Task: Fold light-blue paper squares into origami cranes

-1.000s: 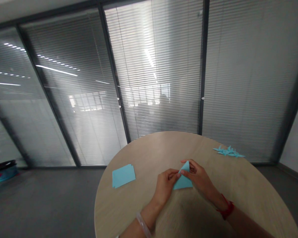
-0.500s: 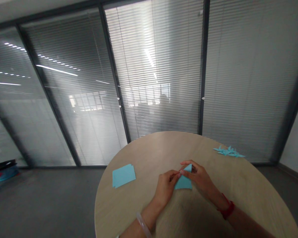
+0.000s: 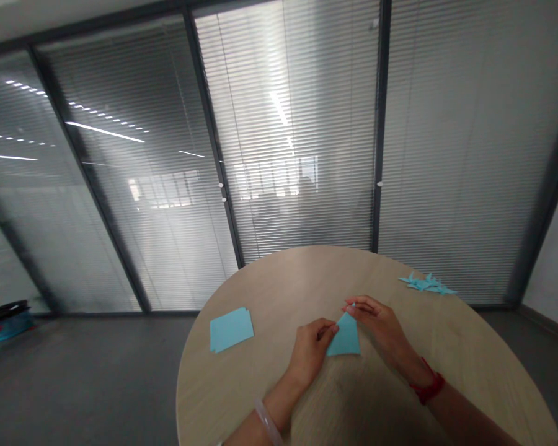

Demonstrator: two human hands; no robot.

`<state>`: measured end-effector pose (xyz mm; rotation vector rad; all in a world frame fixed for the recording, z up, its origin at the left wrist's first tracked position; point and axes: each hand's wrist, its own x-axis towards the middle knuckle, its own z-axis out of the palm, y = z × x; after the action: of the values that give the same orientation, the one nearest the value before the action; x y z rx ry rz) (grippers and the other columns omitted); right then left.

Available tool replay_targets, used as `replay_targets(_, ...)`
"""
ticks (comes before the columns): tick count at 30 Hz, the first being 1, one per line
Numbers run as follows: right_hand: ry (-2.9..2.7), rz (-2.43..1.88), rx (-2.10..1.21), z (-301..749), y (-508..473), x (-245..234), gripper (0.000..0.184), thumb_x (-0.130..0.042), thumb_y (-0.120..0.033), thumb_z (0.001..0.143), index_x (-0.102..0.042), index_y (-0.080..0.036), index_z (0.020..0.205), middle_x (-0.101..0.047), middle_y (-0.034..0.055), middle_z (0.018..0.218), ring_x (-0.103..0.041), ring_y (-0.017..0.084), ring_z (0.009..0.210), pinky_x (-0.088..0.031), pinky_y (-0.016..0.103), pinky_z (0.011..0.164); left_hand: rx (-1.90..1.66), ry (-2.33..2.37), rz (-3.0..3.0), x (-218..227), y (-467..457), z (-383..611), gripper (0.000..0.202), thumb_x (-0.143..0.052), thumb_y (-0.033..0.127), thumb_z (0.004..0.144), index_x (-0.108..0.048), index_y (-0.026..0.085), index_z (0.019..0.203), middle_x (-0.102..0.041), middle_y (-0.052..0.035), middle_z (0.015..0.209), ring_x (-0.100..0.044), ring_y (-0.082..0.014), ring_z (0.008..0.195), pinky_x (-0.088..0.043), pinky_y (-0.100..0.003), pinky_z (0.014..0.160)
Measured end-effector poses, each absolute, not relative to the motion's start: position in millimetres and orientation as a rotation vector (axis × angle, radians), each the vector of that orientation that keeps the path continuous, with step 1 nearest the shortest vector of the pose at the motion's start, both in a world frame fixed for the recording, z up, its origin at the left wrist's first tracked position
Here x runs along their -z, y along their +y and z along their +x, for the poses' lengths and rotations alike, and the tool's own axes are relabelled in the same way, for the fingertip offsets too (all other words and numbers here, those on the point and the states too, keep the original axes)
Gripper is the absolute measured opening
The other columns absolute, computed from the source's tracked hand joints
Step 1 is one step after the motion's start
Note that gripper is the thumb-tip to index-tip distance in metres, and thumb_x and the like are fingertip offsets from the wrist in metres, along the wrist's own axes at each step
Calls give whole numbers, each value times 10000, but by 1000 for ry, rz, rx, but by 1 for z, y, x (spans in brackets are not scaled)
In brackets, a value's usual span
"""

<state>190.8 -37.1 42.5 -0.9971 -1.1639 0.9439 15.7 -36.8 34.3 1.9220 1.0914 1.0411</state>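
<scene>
A light blue paper folded into a triangle (image 3: 345, 337) lies on the round wooden table (image 3: 307, 279) in front of me. My left hand (image 3: 310, 351) pinches its left edge with curled fingers. My right hand (image 3: 380, 323) rests at the paper's top point, fingers together and pressing on the tip. A pale bangle is on my left wrist and a red band on my right wrist.
A small stack of light blue paper squares (image 3: 231, 329) lies near the table's left edge. Several folded blue paper shapes (image 3: 426, 284) sit at the far right of the table. Glass walls with blinds stand behind the table, with grey floor to the left.
My right hand has shifted up and right to the triangle's tip, and the paper now lies flatter on the table. My left hand has stayed at the left edge.
</scene>
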Motion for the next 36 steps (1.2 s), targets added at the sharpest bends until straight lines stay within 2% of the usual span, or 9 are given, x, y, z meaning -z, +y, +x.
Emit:
replay_targets(6,-1148,-994,-951,192,-38,-43,401,-784,-482,613,-712,-168,851,-749,98,804,-681,252,783,-504,335,712,-1027,1100,1914,-35,-37,17,314,-521,369,839,-723,128,835,-689,-53,724,-547,-149,631,-367,-230,578)
replay_targets(17,-1225,-1063,-904,199,-33,-37,409,-685,-541,713,-718,-160,858,-744,118,839,-666,258,774,-512,357,690,-975,1079,1940,-29,-34,15,344,-502,399,858,-718,131,855,-686,-51,743,-540,-145,645,-361,-230,581)
replay_targets(19,-1219,-1032,-941,195,-36,-39,425,-705,-523,696,-706,-167,927,-744,109,833,-671,258,795,-512,354,708,-987,1093,1937,-28,-33,15,346,-505,403,856,-719,130,845,-677,-45,719,-529,-142,630,-355,-230,573)
replay_targets(21,-1227,-979,-1033,189,-39,-41,530,-762,-487,637,-668,-181,1060,-744,90,822,-676,261,821,-516,354,719,-1011,1108,1914,-28,-32,16,351,-509,412,851,-721,132,842,-672,-42,700,-521,-141,617,-353,-231,566)
replay_targets(22,-1233,-960,-1103,186,-40,-41,564,-791,-469,595,-665,-186,1067,-744,82,833,-678,261,798,-520,355,699,-1025,1103,1895,-29,-32,16,352,-514,417,847,-722,133,845,-675,-43,704,-525,-142,618,-359,-231,570)
replay_targets(25,-1285,-1018,-1179,180,-40,-36,440,-806,-461,552,-723,-155,857,-734,67,746,-658,237,675,-505,337,630,-1053,1060,1839,-29,-32,17,370,-525,443,837,-725,133,872,-694,-57,746,-550,-154,650,-387,-236,596)
replay_targets(27,-1326,-1058,-1158,180,-39,-31,375,-779,-473,588,-728,-139,753,-717,56,686,-635,219,632,-486,321,604,-1051,1050,1830,-29,-32,18,388,-527,464,835,-723,131,877,-692,-57,743,-551,-156,652,-388,-235,592)
replay_targets(33,-1326,-1084,-1063,185,-38,-32,343,-736,-493,640,-678,-156,621,-646,11,594,-561,171,566,-438,273,538,-1017,1097,1905,-31,-34,18,363,-516,433,842,-715,130,833,-663,-38,696,-517,-141,622,-365,-232,575)
replay_targets(36,-1247,-1083,-994,191,-37,-39,354,-718,-520,655,-665,-172,619,-631,13,602,-554,174,583,-440,269,541,-983,1127,1920,-31,-34,18,348,-512,414,840,-715,131,824,-659,-38,691,-519,-143,624,-361,-232,568)
